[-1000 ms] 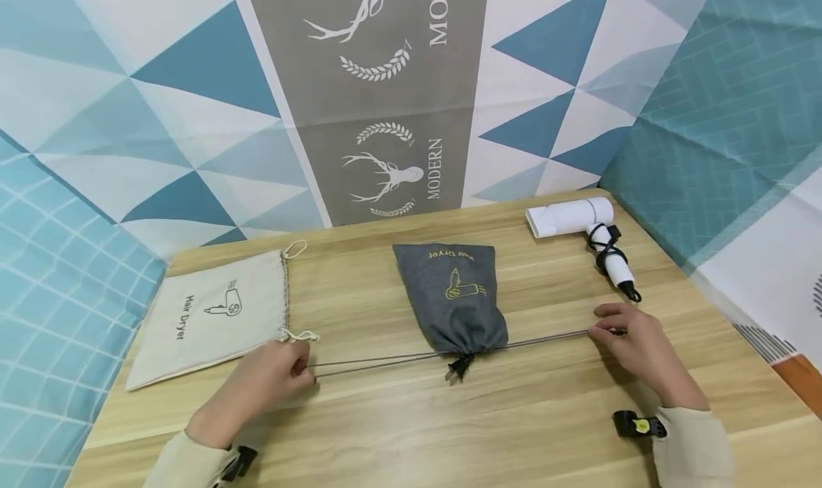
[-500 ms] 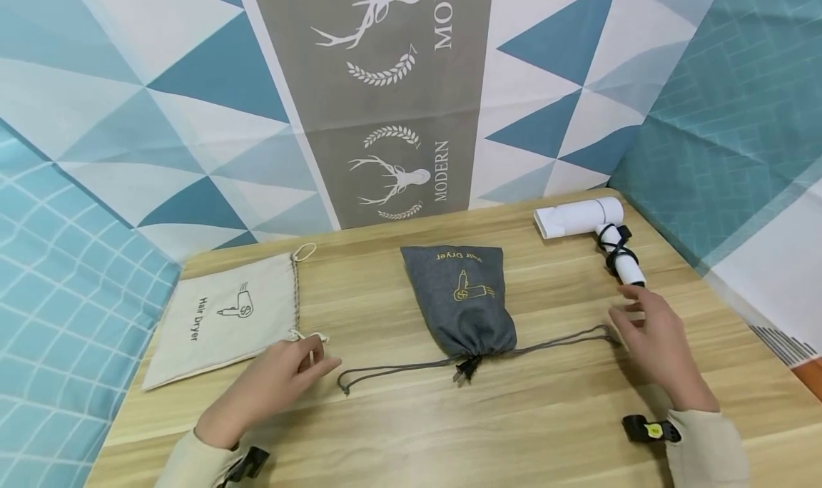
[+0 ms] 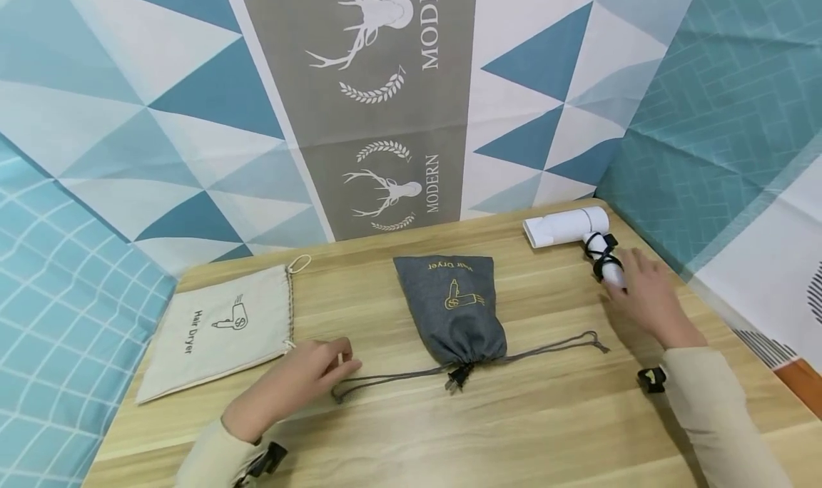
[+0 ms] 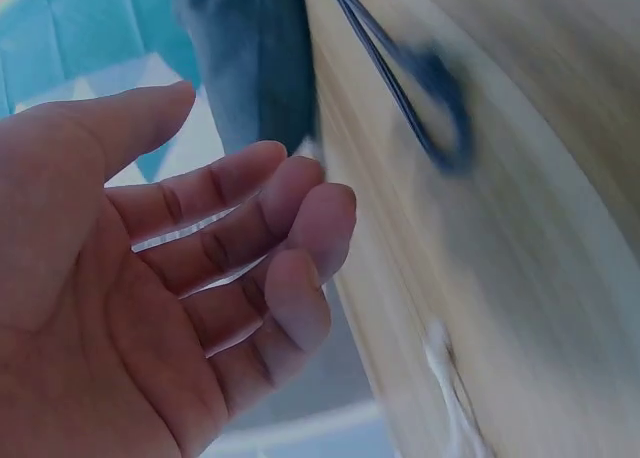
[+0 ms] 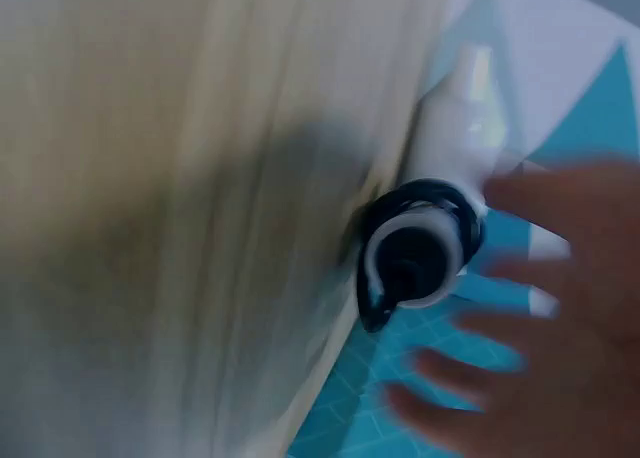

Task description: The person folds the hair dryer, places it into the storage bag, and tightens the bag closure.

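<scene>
The right hand (image 3: pixel 645 292), fingers spread, hovers beside the handle (image 3: pixel 614 276) of the white hair dryer (image 3: pixel 559 228) at the table's (image 3: pixel 449 445) far right; the left hand (image 3: pixel 302 374), half-curled, holds nothing near the gray pouch's (image 3: pixel 452 331) cord (image 3: pixel 398 375). Looks like a pick-up reach, calling next for fingers wrapped round that handle!

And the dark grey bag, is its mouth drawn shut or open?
Drawn shut: the dark grey bag is bunched at its mouth, with a black plug poking out.

Light wood table (image 3: pixel 417 438) under the left hand (image 3: pixel 292 381) and right hand (image 3: pixel 651 299). Straight ahead it's a blue-and-white triangle wall (image 3: pixel 193 95) with a gray deer stripe (image 3: pixel 379 131). Kinda tile-look wall (image 3: pixel 58 317) past the left one, teal wall (image 3: pixel 726 110) past the right.
</scene>
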A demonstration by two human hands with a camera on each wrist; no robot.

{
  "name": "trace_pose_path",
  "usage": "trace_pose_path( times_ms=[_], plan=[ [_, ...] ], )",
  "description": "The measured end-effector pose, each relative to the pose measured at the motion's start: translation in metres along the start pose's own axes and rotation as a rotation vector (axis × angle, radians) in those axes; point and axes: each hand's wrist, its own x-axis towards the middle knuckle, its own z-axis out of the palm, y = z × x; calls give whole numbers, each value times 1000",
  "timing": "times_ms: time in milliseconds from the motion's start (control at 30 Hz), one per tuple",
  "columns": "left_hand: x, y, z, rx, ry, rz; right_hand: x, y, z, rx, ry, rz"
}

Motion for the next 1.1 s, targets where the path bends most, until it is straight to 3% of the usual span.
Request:
trace_pose_path(
  times_ms=[67, 133, 200, 300, 400, 533, 667, 867, 1000, 1100],
  plan=[
    [6, 10, 2, 5, 1, 51, 7, 3, 4, -48, -171, -8],
    [13, 21, 4, 9, 0, 97, 8, 5, 7, -52, -269, 8],
    [20, 34, 7, 22, -3, 128, 6, 7, 8, -18, -231, 10],
    [33, 52, 7, 59, 7, 183, 3, 10, 7, 49, -114, -31],
    [51, 71, 4, 63, -4, 265, -3, 17, 1, 122, -56, -49],
    [84, 95, -3, 31, -27, 381, -13, 28, -5, 231, -109, 11],
    [128, 115, -9, 26, -20, 440, -17, 32, -7, 286, -159, 90],
    [210, 140, -1, 31, -37, 390, -18, 37, -5, 315, -314, 174],
    [268, 154, 19, 51, -62, 299, -22, 38, -2, 291, -341, 194],
    [302, 165, 40, 67, -83, 204, -27, 38, 2, 246, -339, 191]
  ],
)
